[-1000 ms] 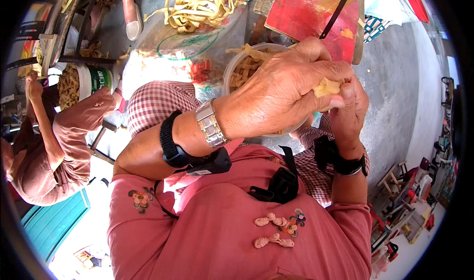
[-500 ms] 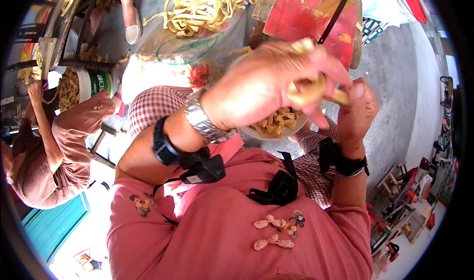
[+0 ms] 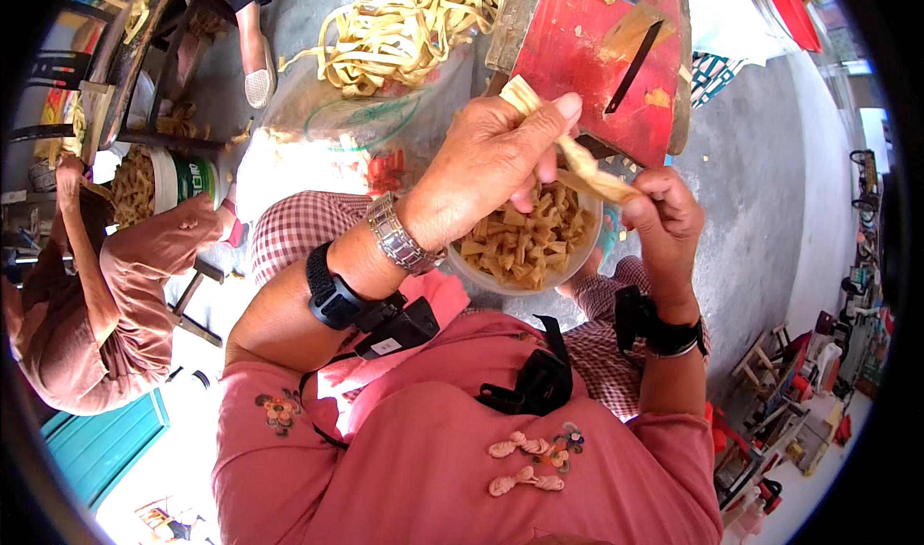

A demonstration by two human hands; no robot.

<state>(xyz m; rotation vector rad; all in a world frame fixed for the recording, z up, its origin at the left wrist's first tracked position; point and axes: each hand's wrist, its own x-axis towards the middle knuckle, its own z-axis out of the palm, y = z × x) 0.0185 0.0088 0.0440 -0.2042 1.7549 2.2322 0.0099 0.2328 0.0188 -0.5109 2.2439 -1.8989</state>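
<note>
A pale yellow, folded and twisted strip (image 3: 583,166) is stretched between my two hands. My left hand (image 3: 486,160) grips its upper part with thumb and fingers, and one end sticks up past the thumb. Pinched at the lower right end is the same strip, in my right hand (image 3: 668,220). Beneath both hands stands a round whitish tub (image 3: 470,274), filled with short, knotted-looking yellow pieces (image 3: 529,242). My left hand covers part of the tub's far side.
Long loose strips (image 3: 404,25) lie heaped on a clear plastic sheet (image 3: 375,122) ahead. A red-topped wooden surface (image 3: 558,50) with a dark flat bar (image 3: 635,69) stands at far right. On the left, another person (image 3: 144,266) sits beside a bucket (image 3: 183,175) of similar pieces.
My hands have drawn apart; the strip, bunched up and blurred before, now stretches between them. My left hand has shifted left and my right hand slightly down, uncovering more of the tub.
</note>
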